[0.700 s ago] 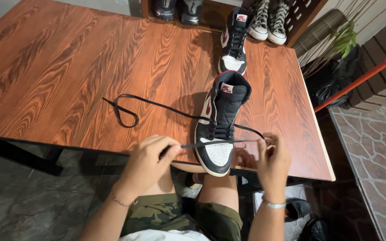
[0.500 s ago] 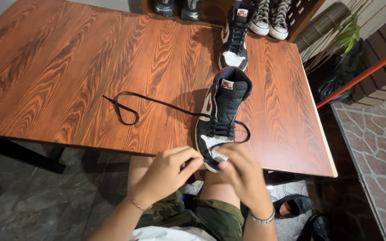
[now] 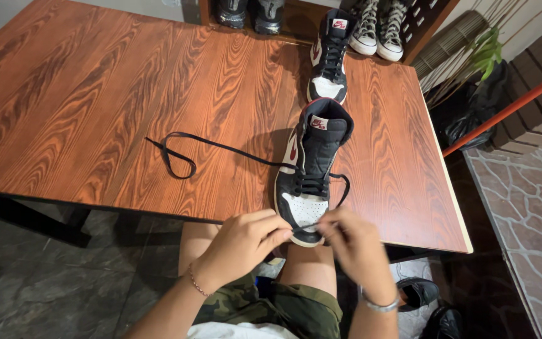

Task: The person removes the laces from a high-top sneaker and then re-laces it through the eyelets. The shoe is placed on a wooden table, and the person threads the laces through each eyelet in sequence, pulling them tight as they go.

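Observation:
A black, white and red high-top sneaker (image 3: 313, 164) stands at the near edge of the wooden table (image 3: 127, 100), toe toward me. Its black shoelace (image 3: 177, 152) trails left across the table and ends in a loop. My left hand (image 3: 246, 242) and my right hand (image 3: 352, 242) meet just in front of the toe cap, each pinching a stretch of the lace between thumb and fingers. A short loop of lace hangs on the shoe's right side.
A matching laced sneaker (image 3: 329, 56) stands farther back on the table. More shoes (image 3: 377, 25) sit on a rack beyond the far edge. An orange pole (image 3: 503, 110), a plant and dark bags are on the right. Black shoes (image 3: 418, 292) lie on the floor.
My hands were spread apart with the lace pulled taut across the toe. They have come together in front of the toe, and the lace on the right now hangs slack in a loop.

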